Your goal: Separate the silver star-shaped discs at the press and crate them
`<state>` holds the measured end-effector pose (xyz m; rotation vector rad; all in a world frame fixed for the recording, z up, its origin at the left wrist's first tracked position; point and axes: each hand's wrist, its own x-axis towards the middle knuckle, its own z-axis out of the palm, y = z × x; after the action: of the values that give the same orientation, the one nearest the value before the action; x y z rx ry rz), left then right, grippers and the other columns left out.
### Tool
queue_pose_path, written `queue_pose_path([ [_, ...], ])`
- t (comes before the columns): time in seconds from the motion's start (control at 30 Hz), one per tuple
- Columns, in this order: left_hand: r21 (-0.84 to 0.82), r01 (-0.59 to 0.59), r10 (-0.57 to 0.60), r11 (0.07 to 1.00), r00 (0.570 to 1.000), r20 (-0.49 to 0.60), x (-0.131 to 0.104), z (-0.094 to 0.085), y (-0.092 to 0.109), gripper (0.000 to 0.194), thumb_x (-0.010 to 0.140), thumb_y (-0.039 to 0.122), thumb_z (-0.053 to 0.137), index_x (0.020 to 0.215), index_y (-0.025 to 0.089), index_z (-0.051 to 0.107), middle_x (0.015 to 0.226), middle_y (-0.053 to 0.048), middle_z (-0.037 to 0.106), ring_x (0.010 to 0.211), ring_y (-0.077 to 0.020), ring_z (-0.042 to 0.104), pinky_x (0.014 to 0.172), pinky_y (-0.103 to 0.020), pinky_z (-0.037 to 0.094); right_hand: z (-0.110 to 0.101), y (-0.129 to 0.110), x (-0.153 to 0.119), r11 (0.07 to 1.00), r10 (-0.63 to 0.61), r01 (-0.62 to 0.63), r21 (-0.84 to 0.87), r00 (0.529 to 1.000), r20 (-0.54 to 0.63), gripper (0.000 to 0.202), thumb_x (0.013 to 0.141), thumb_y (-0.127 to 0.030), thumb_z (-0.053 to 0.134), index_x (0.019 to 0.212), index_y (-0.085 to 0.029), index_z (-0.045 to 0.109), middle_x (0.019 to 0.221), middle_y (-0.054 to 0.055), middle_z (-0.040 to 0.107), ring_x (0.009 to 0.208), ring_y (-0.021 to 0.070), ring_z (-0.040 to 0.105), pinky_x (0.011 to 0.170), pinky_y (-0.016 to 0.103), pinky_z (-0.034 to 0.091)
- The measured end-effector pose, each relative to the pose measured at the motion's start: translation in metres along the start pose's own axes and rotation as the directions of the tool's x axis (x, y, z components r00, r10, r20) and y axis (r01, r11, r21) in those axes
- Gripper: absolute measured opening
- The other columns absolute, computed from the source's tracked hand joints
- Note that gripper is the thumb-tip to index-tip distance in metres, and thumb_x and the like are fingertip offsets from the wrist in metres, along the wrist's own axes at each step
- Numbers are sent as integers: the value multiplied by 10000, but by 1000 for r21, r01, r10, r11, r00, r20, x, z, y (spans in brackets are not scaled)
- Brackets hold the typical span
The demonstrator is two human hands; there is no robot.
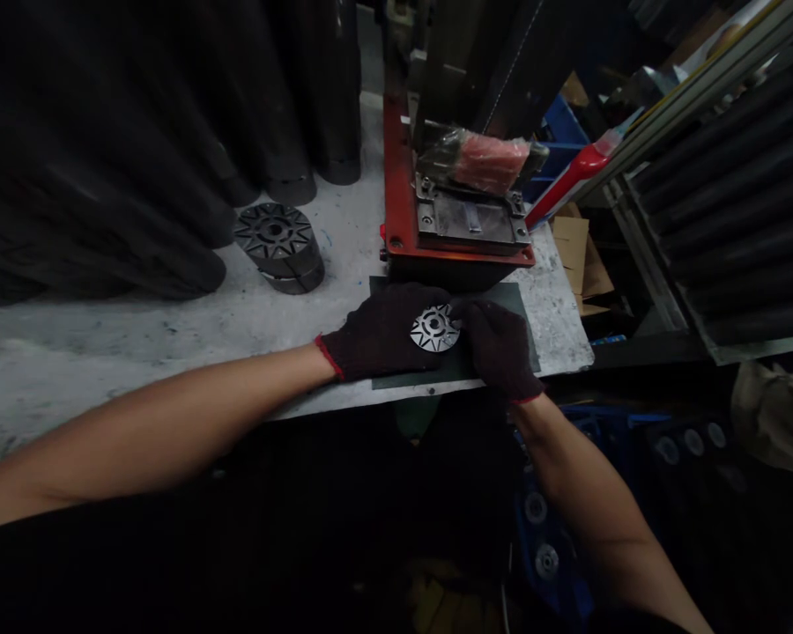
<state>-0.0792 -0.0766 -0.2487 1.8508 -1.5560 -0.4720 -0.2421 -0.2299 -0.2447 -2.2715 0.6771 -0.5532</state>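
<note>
My left hand (387,333), in a dark glove with a red cuff, holds a round metal disc (434,328) with a toothed, star-like pattern and a hole in its centre. The gloved fingers of my right hand (499,343) are bent together at the disc's right edge; whether they pinch anything small is hidden. Both hands are over a dark green mat (403,380) at the bench's front edge. Left of them stands a stack of similar dark discs (278,246).
Behind the hands is a red press base (463,264) with a metal plate and a pink plastic-wrapped block (492,161). A red bottle (572,180) leans at its right. Dark cylinders (330,97) line the bench (350,238) at the back left. Blue bins lie below right.
</note>
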Motion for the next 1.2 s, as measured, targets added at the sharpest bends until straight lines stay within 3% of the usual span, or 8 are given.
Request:
queue_pose_path([
  [0.17,-11,-20,20,1000,1000,-15,2,0,3,691,904,421,829,1516,161,642,1496,-144,709,1338,-347,667,1161,-504,513,-10,-5,-2,931,-213,246,-270,966,145,349,1093,-346,526,1041,-209,842,1071,103,840,1006,269,767,922,384,578],
  [0.3,-45,-34,34,998,999,-7,1,-1,1,635,908,400,832,1493,227,656,1500,-84,717,1343,-304,677,1169,-457,517,-37,-30,8,777,-446,546,-314,829,337,278,1103,-316,564,1170,-222,818,1076,94,822,977,255,756,884,365,574],
  [0.47,-2,-26,26,1000,1000,-15,-3,-1,-3,783,855,415,884,1563,220,611,1566,-130,662,1416,-375,627,1205,-525,496,-62,-43,77,639,-601,629,-444,768,223,444,1060,-488,679,1428,-242,722,1463,130,714,1332,355,646,1154,531,471],
  [0.6,94,-28,30,995,999,-17,-1,2,-2,918,796,549,945,1566,171,621,1540,-186,653,1392,-427,620,1178,-554,503,-59,-24,117,587,-636,691,-421,716,288,446,1049,-583,674,1344,-260,764,1384,99,754,1282,334,656,1172,569,438],
  [0.7,178,-6,12,984,999,-34,0,4,1,941,750,593,965,1556,228,645,1499,-161,668,1353,-437,632,1156,-565,505,-48,-12,89,720,-641,600,-349,768,-2,361,1078,-576,622,1119,-284,829,1154,81,807,1079,271,707,1043,494,534],
  [0.8,194,30,-26,980,999,-20,0,3,3,909,756,594,953,1553,275,653,1450,-129,690,1317,-423,651,1148,-558,504,-35,2,31,967,-252,238,-91,840,-480,439,1129,-511,469,1042,-238,802,912,80,742,854,249,699,793,435,574],
  [0.97,83,54,-54,995,999,-2,0,-3,2,888,802,464,952,1589,248,602,1475,-107,699,1333,-364,660,1151,-495,516,-25,23,-25,998,-60,58,-18,964,-260,191,1008,-394,634,981,-250,757,819,54,704,784,232,689,717,375,574],
  [1.2,69,87,-88,994,996,16,5,-4,6,814,819,468,892,1554,237,628,1508,-98,711,1350,-373,670,1153,-498,519,-2,1,-12,996,13,-9,92,999,-51,345,1050,-437,575,927,-256,841,969,45,840,927,251,774,864,376,609],
])
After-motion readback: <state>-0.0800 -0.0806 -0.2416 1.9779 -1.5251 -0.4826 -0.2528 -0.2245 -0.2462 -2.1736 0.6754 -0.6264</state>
